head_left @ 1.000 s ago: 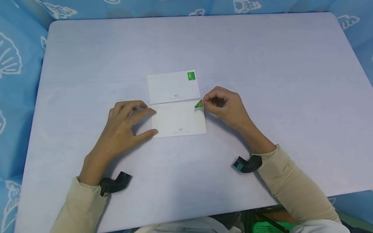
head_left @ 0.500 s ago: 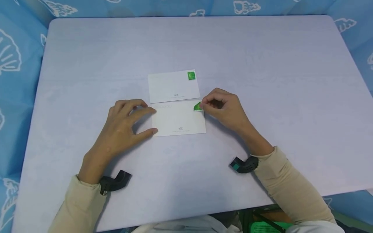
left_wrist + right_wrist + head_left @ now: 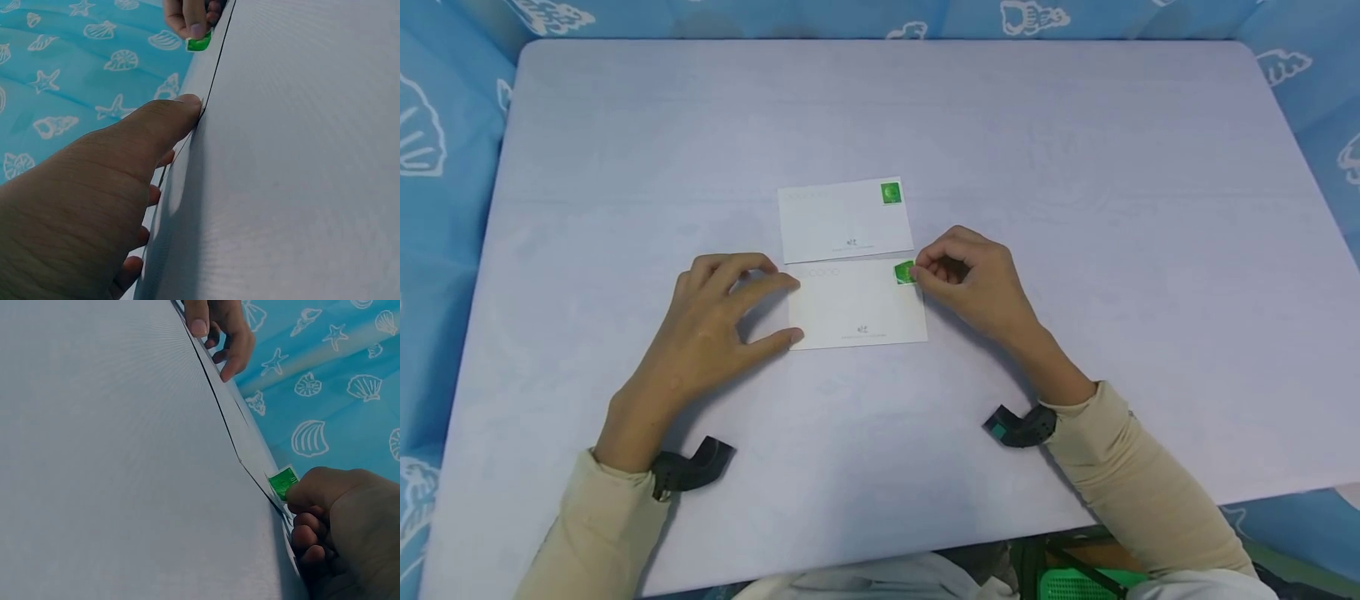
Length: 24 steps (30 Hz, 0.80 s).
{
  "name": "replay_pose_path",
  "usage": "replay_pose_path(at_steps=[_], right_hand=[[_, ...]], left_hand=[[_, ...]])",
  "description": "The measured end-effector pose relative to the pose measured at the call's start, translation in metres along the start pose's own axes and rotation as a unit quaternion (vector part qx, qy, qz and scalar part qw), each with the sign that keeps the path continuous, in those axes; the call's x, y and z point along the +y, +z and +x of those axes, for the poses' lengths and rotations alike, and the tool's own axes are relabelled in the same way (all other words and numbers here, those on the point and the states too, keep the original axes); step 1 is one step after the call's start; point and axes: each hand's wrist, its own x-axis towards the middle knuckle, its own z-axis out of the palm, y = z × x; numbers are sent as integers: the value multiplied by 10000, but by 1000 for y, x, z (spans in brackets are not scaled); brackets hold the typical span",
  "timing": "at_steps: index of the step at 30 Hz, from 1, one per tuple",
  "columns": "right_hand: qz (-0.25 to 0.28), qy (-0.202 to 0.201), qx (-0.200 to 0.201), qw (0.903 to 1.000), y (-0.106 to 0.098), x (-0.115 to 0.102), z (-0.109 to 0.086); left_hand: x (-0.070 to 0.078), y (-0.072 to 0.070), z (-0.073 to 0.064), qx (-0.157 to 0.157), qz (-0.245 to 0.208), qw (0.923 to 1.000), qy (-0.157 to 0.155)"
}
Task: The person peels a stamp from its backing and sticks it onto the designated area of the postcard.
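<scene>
Two white envelopes lie one behind the other in the middle of the table. The far envelope (image 3: pixel 827 218) carries a green stamp (image 3: pixel 891 193) at its top right corner. My right hand (image 3: pixel 977 279) pinches a second green postage stamp (image 3: pixel 903 272) between thumb and index finger, over the top right corner of the near envelope (image 3: pixel 842 308). In the right wrist view this stamp (image 3: pixel 283 482) stands tilted, one edge close to the paper. My left hand (image 3: pixel 718 321) rests at the near envelope's left edge, thumb and index fingertip spread on it.
The white tabletop (image 3: pixel 880 450) surrounds the envelopes on all sides. A blue curtain (image 3: pixel 452 250) with shell prints hangs behind and beside the table. Each wrist wears a black camera (image 3: pixel 696 467). A green basket (image 3: pixel 1086 583) shows below the front edge.
The stamp in my right hand has shifted slightly left and turned, so more of its green face shows over the corner. My left hand keeps its place on the near envelope.
</scene>
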Motion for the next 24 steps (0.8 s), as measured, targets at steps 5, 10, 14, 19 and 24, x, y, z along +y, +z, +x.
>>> replay_pose_path(at_steps=[5,10,14,19,24], right_hand=[[-271,-189,68,9994,5,16,0],[-486,-238,75,9985,6,16,0],[-796,-132,2,9967,5,12,-1],[-813,-331,-131,9961,5,11,-1],[-665,-704,-181,9951,5,14,-4]], left_hand=[[0,0,0,25,18,10000,24],[0,-1,0,4,31,10000,21],[1,-2,0,8,19,10000,10],[1,-2,0,0,-11,10000,-8],[2,-2,1,-24,-8,10000,-13]])
